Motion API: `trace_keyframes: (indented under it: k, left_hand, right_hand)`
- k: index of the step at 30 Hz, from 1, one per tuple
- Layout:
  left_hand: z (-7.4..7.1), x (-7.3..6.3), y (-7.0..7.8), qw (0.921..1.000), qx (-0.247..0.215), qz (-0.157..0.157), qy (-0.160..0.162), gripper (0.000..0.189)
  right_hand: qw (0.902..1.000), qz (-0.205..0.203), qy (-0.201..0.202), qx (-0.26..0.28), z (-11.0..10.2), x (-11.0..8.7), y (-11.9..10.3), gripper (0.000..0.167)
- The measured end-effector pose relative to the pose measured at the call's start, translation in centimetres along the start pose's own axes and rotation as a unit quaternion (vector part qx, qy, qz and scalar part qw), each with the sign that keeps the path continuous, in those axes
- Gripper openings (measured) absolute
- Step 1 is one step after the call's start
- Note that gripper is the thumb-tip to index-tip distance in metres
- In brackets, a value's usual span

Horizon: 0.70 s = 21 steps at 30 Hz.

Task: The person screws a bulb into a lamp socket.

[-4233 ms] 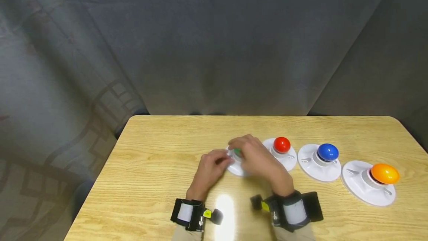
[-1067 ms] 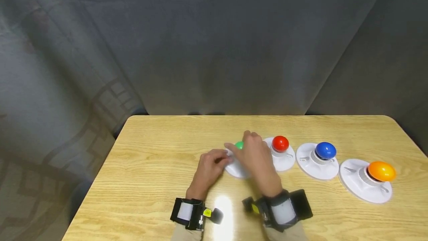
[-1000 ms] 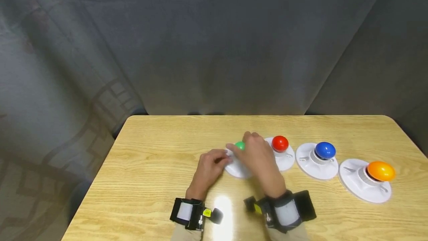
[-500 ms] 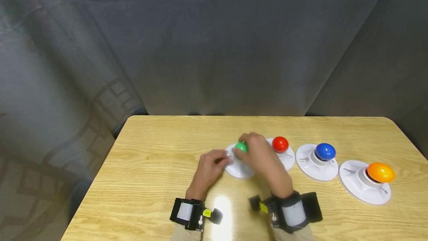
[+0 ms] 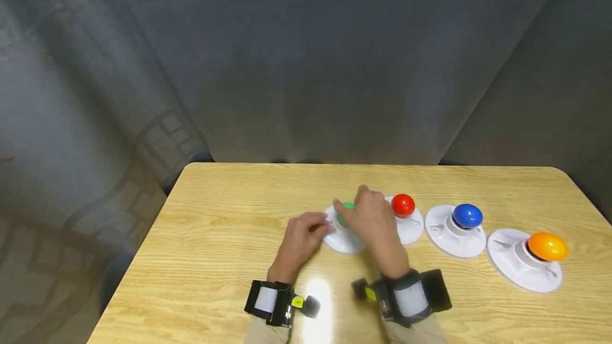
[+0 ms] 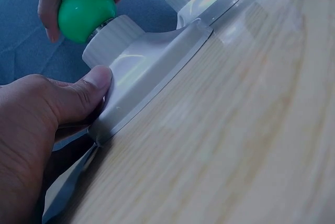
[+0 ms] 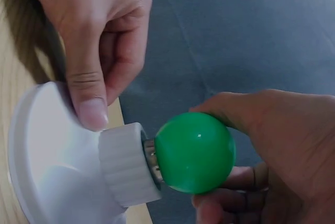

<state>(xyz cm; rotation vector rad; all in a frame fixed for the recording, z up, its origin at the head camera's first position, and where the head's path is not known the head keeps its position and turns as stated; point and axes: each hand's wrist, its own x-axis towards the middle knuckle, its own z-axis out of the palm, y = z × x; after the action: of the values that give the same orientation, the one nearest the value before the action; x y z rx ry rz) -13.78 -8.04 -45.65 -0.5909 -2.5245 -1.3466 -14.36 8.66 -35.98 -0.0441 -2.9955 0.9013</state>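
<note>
A green light bulb (image 7: pixel 196 153) sits in the ribbed socket (image 7: pixel 123 164) of a round white lamp holder (image 5: pixel 343 244). Part of its metal screw base shows above the socket in the right wrist view. My right hand (image 5: pixel 375 222) grips the bulb from the side, thumb on one side and curled fingers on the other. At the holder's left edge, my left hand (image 5: pixel 298 240) pinches the rim; the thumb lies on top of it in the left wrist view (image 6: pixel 57 103), while the other fingertips are partly hidden.
To the right stand similar white holders with a red bulb (image 5: pixel 403 205), a blue bulb (image 5: pixel 467 216) and an orange bulb (image 5: pixel 547 247). The red bulb's holder is close beside my right hand. A wooden table (image 5: pixel 229 216) bears everything, with a grey curtain (image 5: pixel 306 68) behind it.
My right hand has turned back and forth around the green bulb, its thumb now swung over to the left. My left hand has kept its place on the holder.
</note>
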Motion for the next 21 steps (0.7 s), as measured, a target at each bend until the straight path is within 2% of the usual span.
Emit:
trace_keyframes:
  k: [5,9,13,16,18,21]
  left_hand:
    - [0.0,-0.1,0.0,1.0,-0.001,0.003,0.002,0.012]
    - [0.0,-0.1,0.0,1.0,0.002,0.007,0.003,0.012]
    - [-0.1,-0.1,0.0,1.0,0.0,0.001,0.003,0.012]
    - [-0.1,-0.1,0.0,1.0,-0.003,-0.001,0.004,0.012]
    - [-0.1,-0.1,0.0,1.0,-0.004,0.002,0.005,0.013]
    - [-0.1,-0.1,0.0,0.9999,-0.001,0.013,0.007,0.014]
  right_hand:
    - [0.9999,0.016,-0.004,-0.003,0.0,0.0,0.0,0.055]
    - [0.9996,0.0,-0.029,-0.006,-0.4,-0.2,0.1,0.055]
    - [0.9952,-0.078,-0.057,0.015,-1.0,-0.4,0.1,0.036]
    - [0.9835,-0.152,-0.095,0.024,-1.2,-0.5,0.0,0.03]
    - [0.976,-0.179,-0.123,0.014,-1.3,-0.7,-0.1,0.034]
    - [0.9717,-0.19,-0.141,-0.007,-1.3,-1.0,-0.2,0.036]
